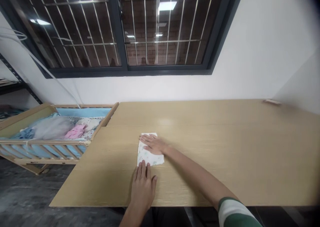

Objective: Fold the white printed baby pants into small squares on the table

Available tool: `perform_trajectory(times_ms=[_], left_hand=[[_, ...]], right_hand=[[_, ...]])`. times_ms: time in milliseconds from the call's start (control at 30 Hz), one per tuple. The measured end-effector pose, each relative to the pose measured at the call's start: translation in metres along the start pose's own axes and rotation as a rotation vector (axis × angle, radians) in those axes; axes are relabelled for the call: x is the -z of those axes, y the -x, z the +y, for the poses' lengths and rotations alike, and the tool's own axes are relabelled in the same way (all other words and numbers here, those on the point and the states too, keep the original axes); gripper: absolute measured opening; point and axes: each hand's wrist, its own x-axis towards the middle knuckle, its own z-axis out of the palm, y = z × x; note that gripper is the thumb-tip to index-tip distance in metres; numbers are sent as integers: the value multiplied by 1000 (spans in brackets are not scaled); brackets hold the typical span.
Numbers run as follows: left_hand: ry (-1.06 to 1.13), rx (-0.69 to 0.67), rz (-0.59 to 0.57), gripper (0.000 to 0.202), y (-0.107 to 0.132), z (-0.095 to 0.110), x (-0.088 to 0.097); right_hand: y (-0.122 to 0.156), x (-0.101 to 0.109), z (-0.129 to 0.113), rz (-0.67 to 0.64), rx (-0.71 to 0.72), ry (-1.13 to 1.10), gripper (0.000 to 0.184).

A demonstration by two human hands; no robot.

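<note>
A small folded white cloth (146, 157) with a faint print lies on the light wooden table (225, 147), near its front left part. My right hand (154, 143) rests flat on top of the cloth, fingers stretched out and pointing left. My left hand (143, 183) lies flat on the table just in front of the cloth, fingertips touching its near edge. Neither hand grips anything.
A wooden crib (50, 143) with blue lining stands left of the table, holding several clothes in pink, white and blue. A barred window (130, 30) fills the wall behind. A small flat object (272, 101) lies at the table's far right corner. Dark shelving (10, 83) stands far left.
</note>
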Motion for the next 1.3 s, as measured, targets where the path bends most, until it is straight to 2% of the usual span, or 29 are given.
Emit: perform_trajectory(times_ms=[133,233,333,433,533,667,800,900,1033,1167,1300], left_hand=[[2,-11,-3,43,-2,-2,0],[35,-4,-9,39,-4,-5,3],[102,2,-38,34,-7,-15,6],[234,-33,-85,30,-12,-37,9],[371,-74,-99,27,-18,-63,9],[435,-116,-70,26,-21,-83,5],[420,-138,-78,31,-21,-85,0],[358,-124,-120,31,-28,-85,1],[309,-44,-130,30,-52,-88,6],[263,50,-140,30,-98,-91,3],[214,143,-153,33,-146,-87,-12]], right_hand=[[-9,15,24,39,-66,42,59],[-8,16,25,101,-95,40,62],[5,13,10,245,-192,-6,64],[31,11,-15,373,-257,-77,55],[67,10,-43,334,-186,-138,43],[110,0,-66,217,-161,-145,46],[126,-26,-68,305,-188,-152,37],[124,-36,-68,377,-195,-114,31],[110,-19,-71,369,-292,-47,29],[81,7,-58,486,-373,-81,31],[42,13,-26,664,-540,-202,29]])
